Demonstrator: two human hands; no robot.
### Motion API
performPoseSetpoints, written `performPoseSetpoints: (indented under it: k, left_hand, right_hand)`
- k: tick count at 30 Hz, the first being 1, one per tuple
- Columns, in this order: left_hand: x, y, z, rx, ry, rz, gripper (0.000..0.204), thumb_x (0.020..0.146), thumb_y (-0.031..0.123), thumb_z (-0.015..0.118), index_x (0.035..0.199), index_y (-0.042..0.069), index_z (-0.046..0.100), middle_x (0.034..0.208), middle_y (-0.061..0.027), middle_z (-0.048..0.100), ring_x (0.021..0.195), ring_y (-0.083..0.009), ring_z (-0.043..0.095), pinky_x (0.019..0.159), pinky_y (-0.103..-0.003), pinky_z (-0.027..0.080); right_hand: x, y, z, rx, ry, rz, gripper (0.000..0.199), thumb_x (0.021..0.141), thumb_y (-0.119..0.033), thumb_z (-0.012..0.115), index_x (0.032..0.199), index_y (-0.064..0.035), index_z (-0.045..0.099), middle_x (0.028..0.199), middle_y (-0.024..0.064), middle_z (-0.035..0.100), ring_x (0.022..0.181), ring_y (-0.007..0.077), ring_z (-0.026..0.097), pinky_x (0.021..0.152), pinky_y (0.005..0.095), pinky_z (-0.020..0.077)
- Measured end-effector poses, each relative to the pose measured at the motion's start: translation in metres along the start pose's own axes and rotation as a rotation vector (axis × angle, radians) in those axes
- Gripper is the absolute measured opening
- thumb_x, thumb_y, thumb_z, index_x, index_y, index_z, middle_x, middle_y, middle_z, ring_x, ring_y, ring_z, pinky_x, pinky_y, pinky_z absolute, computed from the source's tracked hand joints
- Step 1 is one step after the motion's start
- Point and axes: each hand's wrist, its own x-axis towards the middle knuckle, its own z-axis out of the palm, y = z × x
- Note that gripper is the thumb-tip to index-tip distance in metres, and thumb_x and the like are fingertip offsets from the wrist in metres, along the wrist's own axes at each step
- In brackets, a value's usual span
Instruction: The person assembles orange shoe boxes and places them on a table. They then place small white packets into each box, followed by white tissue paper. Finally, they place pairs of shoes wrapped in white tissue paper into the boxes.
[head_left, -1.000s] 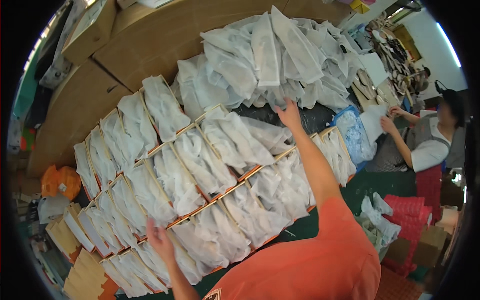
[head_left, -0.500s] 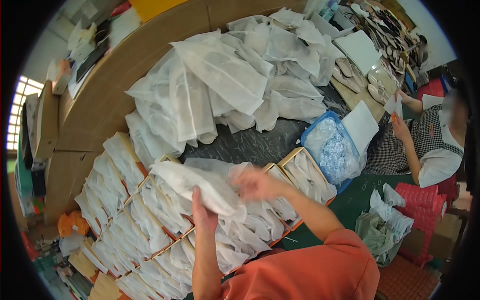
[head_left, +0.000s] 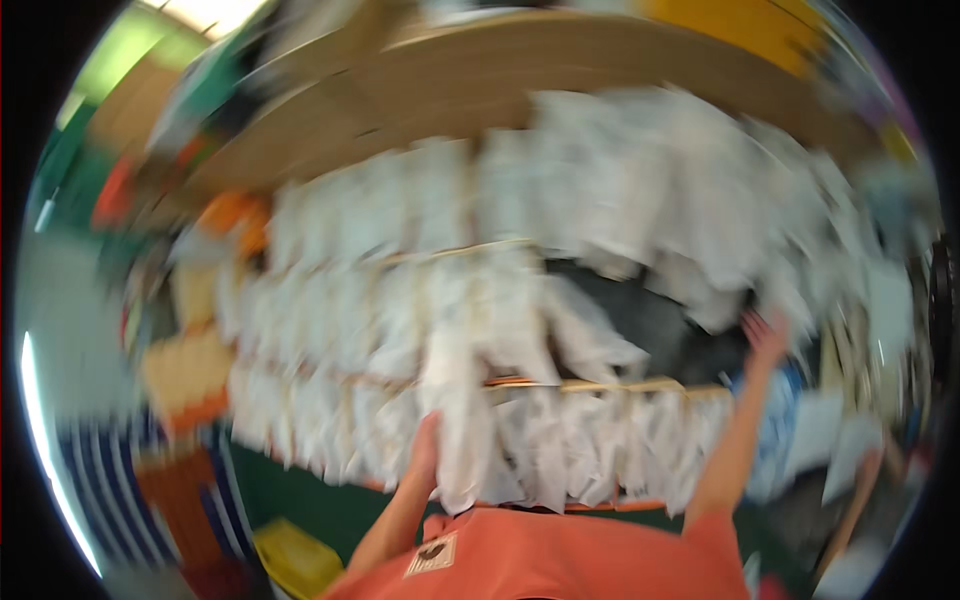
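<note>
The view is smeared by motion. My left hand (head_left: 427, 450) grips the side of a long white cloth bag (head_left: 455, 415), held upright over the front row; what is inside it is hidden. Away to the right, my right hand (head_left: 765, 335) stretches out with its fingers spread. It is at the lower edge of a heap of white cloth bags (head_left: 690, 190), and whether it touches one I cannot tell. Rows of narrow open boxes filled with white bags (head_left: 340, 315) run across the table in front of me.
Dark marbled tabletop (head_left: 640, 310) shows between the boxes and the heap. A blue basket (head_left: 775, 435) stands at the right, with another person's arm (head_left: 855, 510) beyond it. Brown cardboard (head_left: 450, 85) walls the far side. A yellow container (head_left: 295, 560) sits low at the left.
My view has swung left. My right hand has left the bag that my left hand holds and reached right, to the heap. The held bag now stands more upright.
</note>
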Motion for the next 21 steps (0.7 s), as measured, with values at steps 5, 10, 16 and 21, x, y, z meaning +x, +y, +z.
performPoseSetpoints:
  k: [5, 10, 16, 21]
  left_hand:
    - [-0.048, 0.000, -0.054, -0.245, -0.052, 0.128, 0.052, 0.095, 0.046, 0.052, 0.127, 0.006, 0.057, 0.115, -0.0094, 0.066, 0.098, -0.0202, 0.065, 0.090, -0.037, 0.052]
    - [-0.072, -0.003, -0.120, -0.489, -0.283, 0.000, 0.053, 0.096, 0.049, 0.047, 0.129, 0.009, 0.058, 0.114, -0.0085, 0.068, 0.099, -0.0203, 0.066, 0.090, -0.035, 0.052]
    - [-0.049, 0.023, -0.256, -0.657, -0.340, 0.159, 0.059, 0.097, 0.054, 0.039, 0.129, 0.009, 0.060, 0.119, -0.0068, 0.067, 0.101, -0.0208, 0.066, 0.093, -0.036, 0.052]
    - [-0.008, 0.076, -0.424, -0.773, -0.256, 0.289, 0.062, 0.098, 0.055, 0.039, 0.133, 0.008, 0.057, 0.123, -0.0079, 0.065, 0.110, -0.0214, 0.063, 0.098, -0.035, 0.049]
  right_hand:
    - [-0.201, -0.089, 0.138, -0.256, -0.097, -0.366, 0.069, 0.101, -0.051, 0.025, 0.150, -0.0019, 0.032, 0.144, 0.0241, 0.047, 0.130, 0.0360, 0.052, 0.105, 0.0451, 0.0472]
    - [-0.301, -0.023, 0.199, 0.132, -0.139, 0.059, 0.061, 0.100, -0.043, 0.034, 0.146, -0.0032, 0.040, 0.140, 0.0170, 0.052, 0.125, 0.0316, 0.054, 0.104, 0.0436, 0.0455]
    - [-0.399, 0.126, 0.308, 0.114, -0.421, 0.561, 0.063, 0.095, -0.051, 0.037, 0.138, -0.0089, 0.052, 0.132, 0.0103, 0.060, 0.117, 0.0290, 0.060, 0.094, 0.0478, 0.0500]
    - [-0.547, 0.214, 0.440, 0.251, -0.682, 1.060, 0.049, 0.090, -0.030, 0.044, 0.128, -0.0024, 0.058, 0.113, 0.0142, 0.069, 0.092, 0.0326, 0.070, 0.082, 0.0501, 0.0582]
